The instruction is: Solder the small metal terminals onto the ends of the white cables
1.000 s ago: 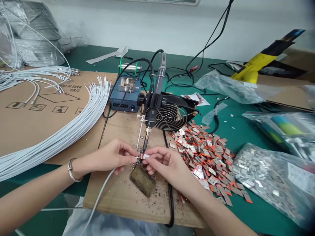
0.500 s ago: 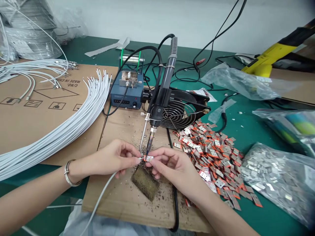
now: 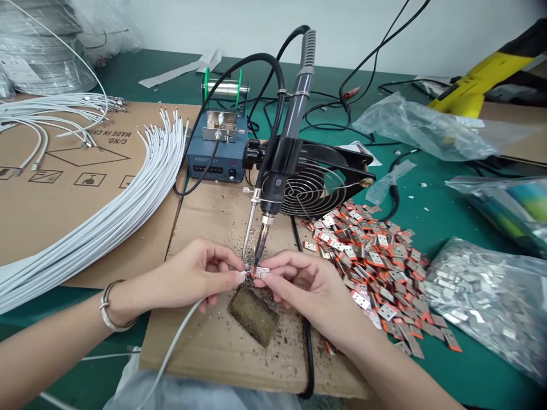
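Note:
Between thumb and fingers my left hand pinches the end of a white cable, which trails down toward the front edge. My right hand grips a small USB connector with a metal shell and an orange part. Cable end and connector meet just under the tip of a soldering iron, which is clamped upright in a stand. Beside that tip ends a thin metal solder feed tube. Whether the wires are joined to the connector is too small to tell. Below my hands lies a worn brown sponge.
A blue solder feeder with a solder spool and a black fan stand behind. Many connectors are heaped at right, near a bag of metal shells. Bundled white cables lie on cardboard at left.
The connector in my right hand has shifted slightly right, away from the cable end, with orange showing in the gap. The whole view has moved a little.

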The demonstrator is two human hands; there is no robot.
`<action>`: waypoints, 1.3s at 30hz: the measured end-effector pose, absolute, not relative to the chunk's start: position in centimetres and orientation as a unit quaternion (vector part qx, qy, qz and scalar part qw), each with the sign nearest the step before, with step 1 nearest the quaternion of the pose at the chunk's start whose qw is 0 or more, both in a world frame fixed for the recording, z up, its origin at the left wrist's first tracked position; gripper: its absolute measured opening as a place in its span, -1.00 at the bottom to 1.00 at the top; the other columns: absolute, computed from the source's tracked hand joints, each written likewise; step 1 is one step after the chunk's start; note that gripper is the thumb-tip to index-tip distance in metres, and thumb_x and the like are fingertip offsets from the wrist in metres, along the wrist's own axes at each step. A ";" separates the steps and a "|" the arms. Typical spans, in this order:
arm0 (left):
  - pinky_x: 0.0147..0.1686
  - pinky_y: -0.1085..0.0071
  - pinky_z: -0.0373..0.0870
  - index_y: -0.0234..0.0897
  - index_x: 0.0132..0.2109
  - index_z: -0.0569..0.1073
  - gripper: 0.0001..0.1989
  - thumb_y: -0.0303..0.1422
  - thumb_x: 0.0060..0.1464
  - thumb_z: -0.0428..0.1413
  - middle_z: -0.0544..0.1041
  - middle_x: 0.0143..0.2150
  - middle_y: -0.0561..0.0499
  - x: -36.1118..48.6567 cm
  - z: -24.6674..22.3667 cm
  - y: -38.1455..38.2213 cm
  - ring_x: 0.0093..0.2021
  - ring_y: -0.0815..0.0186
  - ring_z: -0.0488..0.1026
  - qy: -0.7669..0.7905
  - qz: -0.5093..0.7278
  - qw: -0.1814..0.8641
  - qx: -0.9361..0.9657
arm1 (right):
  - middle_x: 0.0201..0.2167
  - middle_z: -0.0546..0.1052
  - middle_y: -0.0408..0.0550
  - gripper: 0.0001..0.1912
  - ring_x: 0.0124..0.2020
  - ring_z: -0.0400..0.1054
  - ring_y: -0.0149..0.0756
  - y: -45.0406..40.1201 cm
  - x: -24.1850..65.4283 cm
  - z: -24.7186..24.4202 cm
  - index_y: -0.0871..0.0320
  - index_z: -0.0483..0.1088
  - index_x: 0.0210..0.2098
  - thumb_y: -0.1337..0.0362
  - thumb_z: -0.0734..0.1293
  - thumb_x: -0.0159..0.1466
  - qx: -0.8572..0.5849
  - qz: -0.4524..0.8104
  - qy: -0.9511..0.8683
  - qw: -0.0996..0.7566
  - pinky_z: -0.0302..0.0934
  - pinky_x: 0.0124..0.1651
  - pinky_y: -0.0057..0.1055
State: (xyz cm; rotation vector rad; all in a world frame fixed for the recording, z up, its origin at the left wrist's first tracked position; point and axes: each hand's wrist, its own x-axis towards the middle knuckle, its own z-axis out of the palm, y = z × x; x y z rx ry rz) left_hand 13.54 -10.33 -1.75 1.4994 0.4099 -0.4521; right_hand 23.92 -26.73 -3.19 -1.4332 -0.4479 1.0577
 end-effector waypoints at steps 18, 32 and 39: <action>-0.73 0.65 0.20 -0.39 -0.26 0.36 -0.78 -0.28 0.05 0.07 0.28 -0.66 0.17 13.7 -1.7 -10.1 -0.73 0.54 0.23 0.185 -0.218 0.652 0.702 | -0.49 0.54 -0.07 -0.87 -0.45 0.44 -0.44 -26.6 23.9 -3.6 0.19 0.44 -0.38 0.32 0.40 0.05 -0.615 0.436 -0.223 0.618 0.27 -0.43 -0.61; -0.65 0.62 0.05 -0.41 -0.36 0.39 -0.77 -0.27 0.04 0.07 0.26 -0.58 0.13 13.8 -2.3 -10.4 -0.63 0.56 0.12 0.129 -0.153 0.639 0.743 | -0.52 0.53 -0.06 -0.86 -0.48 0.42 -0.42 -26.5 24.0 -3.7 0.21 0.42 -0.39 0.31 0.38 0.03 -0.647 0.422 -0.251 0.584 0.25 -0.46 -0.56; -0.60 0.58 0.00 -0.38 -0.42 0.33 -0.86 -0.36 -0.01 0.06 0.18 -0.59 0.14 13.7 -2.8 -10.9 -0.57 0.51 0.07 0.139 -0.126 0.619 0.763 | -0.51 0.53 -0.04 -0.80 -0.47 0.43 -0.39 -26.6 24.0 -3.5 0.21 0.43 -0.39 0.26 0.41 0.00 -0.646 0.431 -0.229 0.587 0.26 -0.46 -0.54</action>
